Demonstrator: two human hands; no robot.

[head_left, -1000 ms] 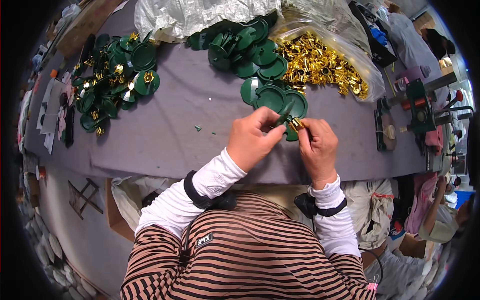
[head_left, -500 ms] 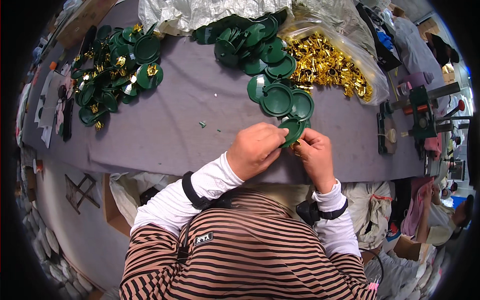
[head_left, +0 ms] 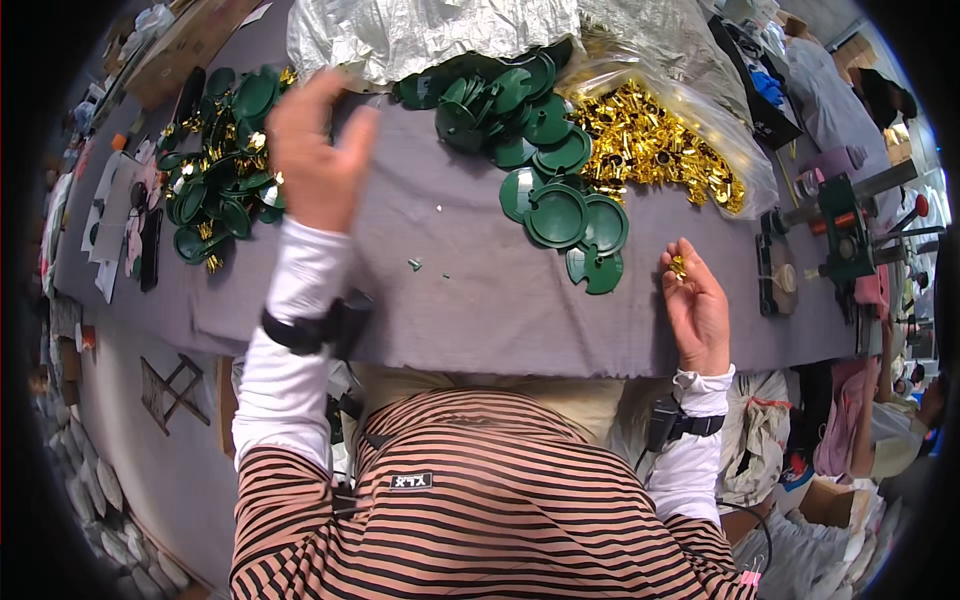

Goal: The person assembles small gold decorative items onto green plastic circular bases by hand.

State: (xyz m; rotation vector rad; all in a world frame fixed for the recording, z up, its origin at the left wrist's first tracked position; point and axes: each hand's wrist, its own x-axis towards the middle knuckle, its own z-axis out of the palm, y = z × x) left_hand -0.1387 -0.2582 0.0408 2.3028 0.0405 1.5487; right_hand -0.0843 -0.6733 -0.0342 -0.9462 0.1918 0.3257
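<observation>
At the far left, my left hand (head_left: 318, 155) reaches over the edge of a pile of green plastic discs with gold clips (head_left: 235, 165). It is blurred by motion, but the thumb stands well apart from the fingers and nothing shows in them. My right hand (head_left: 698, 310) is at the right with its palm turned up, its curled fingers holding small shiny gold clips (head_left: 679, 267). Left of it, a notched green disc (head_left: 597, 270) lies nearest on the grey cloth, at the end of an overlapping row of green discs (head_left: 556, 216).
A clear plastic bag (head_left: 757, 190) spills a heap of gold clips (head_left: 650, 140) at the back right. A hand press (head_left: 845, 225) stands at the right edge. A silvery woven sack (head_left: 430, 40) lies at the back. Small green scraps (head_left: 415, 265) lie mid-table.
My hands have moved apart. The left has swung far left to the finished-looking pile, and the green disc they held together has left the right side. The right has moved right with gold clips.
</observation>
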